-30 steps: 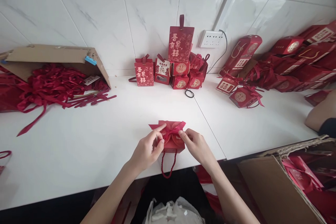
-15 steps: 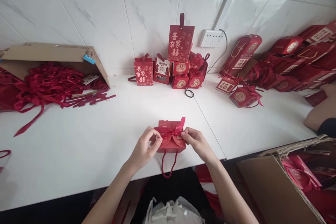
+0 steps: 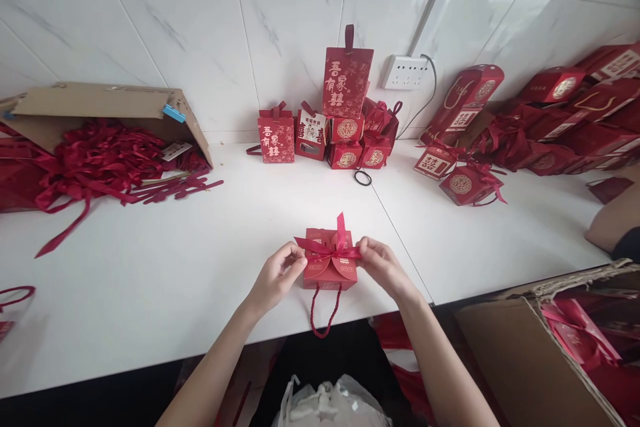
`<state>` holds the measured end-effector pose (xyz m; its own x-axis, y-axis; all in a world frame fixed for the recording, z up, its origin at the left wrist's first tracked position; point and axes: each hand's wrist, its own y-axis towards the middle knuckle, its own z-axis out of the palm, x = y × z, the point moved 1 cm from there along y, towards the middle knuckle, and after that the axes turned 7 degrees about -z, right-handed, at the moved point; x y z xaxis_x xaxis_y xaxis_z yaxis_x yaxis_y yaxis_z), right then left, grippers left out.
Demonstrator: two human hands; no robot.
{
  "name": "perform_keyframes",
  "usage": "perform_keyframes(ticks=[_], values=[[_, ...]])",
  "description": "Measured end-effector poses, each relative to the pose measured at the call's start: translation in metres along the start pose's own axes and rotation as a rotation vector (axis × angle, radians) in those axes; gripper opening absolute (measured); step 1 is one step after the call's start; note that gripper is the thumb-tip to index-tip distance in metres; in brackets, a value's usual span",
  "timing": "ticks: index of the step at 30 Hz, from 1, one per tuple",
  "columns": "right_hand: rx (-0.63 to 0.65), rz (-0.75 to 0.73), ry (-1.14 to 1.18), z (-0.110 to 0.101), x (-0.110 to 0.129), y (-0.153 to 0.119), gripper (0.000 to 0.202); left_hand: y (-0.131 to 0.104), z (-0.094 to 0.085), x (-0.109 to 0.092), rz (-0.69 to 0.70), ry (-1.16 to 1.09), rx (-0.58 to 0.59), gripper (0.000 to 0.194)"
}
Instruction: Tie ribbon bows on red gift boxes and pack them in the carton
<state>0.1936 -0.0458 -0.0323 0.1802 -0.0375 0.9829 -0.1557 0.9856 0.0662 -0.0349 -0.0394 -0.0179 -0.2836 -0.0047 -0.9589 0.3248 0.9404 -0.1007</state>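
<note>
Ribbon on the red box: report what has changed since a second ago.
The right hand has moved rightward, drawing the ribbon outward; one tail now points away from the person. The left hand drew back leftward. The box and its cord handle stayed put.

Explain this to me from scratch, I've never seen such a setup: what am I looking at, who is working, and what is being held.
There is no machine here, only a person working with bare hands. The view comes from one camera worn on that person's head, looking forward and down, so the forearms enter from the bottom.

The left hand and right hand each pinch part of a red ribbon, tied across the top of a red gift box. Its rope handle hangs toward the person.

On the white table, a cardboard box at left spills a heap of ribbons. More red boxes stand along the wall. At the right edge is another person's arm.
</note>
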Motion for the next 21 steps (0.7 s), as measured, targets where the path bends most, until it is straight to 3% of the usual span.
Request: perform_keyframes(ticks=[2, 4, 6, 8, 11, 13, 16, 21], values=[[-0.132, -0.13, -0.212, -0.002, 0.019, 0.003, 0.029, -0.001, -0.001, -0.005, 0.031, 0.068, -0.032, 0.012], [-0.221, -0.292, -0.495, 0.004, 0.041, 0.007, 0.024, -0.003, -0.001, -0.012, 0.125, 0.162, -0.136, 0.007], [-0.153, -0.439, -0.764, 0.018, 0.059, 0.014, 0.016, -0.003, 0.001, -0.02, 0.263, 0.274, -0.242, 0.004], [0.027, -0.525, -0.961, 0.036, 0.068, 0.023, 0.011, -0.002, 0.005, -0.026, 0.41, 0.392, -0.291, 0.002], [0.298, -0.47, -1.127, 0.053, 0.066, 0.039, 0.009, 0.001, 0.013, -0.031, 0.554, 0.572, -0.288, 0.007], [0.408, -0.385, -1.121, 0.057, 0.061, 0.048, 0.012, 0.003, 0.016, -0.031, 0.569, 0.658, -0.281, 0.01], [0.442, -0.286, -1.032, 0.056, 0.057, 0.055, 0.014, 0.004, 0.019, -0.027, 0.525, 0.684, -0.253, 0.014], [0.375, -0.246, -0.945, 0.056, 0.051, 0.053, 0.012, 0.004, 0.019, -0.023, 0.452, 0.622, -0.178, 0.012]])
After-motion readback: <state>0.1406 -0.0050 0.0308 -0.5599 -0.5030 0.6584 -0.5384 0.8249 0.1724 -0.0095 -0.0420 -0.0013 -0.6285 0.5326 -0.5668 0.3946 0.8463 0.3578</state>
